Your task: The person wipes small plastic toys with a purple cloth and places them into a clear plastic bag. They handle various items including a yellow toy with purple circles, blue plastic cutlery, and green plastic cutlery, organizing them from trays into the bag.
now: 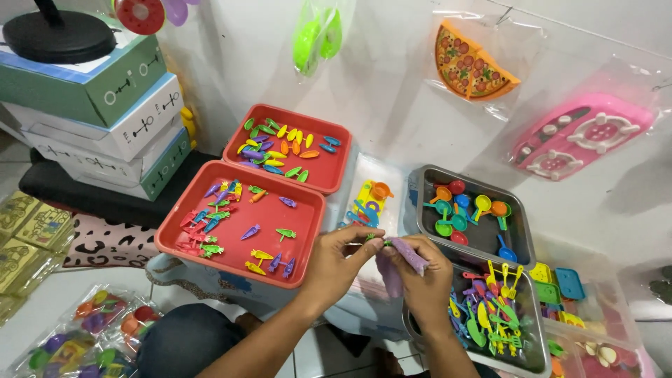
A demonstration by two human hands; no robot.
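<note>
Fingers (392,246) of the right hand (427,280) pinched a small purple plastic eggplant toy (407,253), its long axis running left-right, green stem end toward the left hand (336,262), whose fingertips gripped that stem. Both met just right of the near red plastic tray (308,245); a grey metal tray (532,350) of utensil toys lay farther right, nothing between.
</note>
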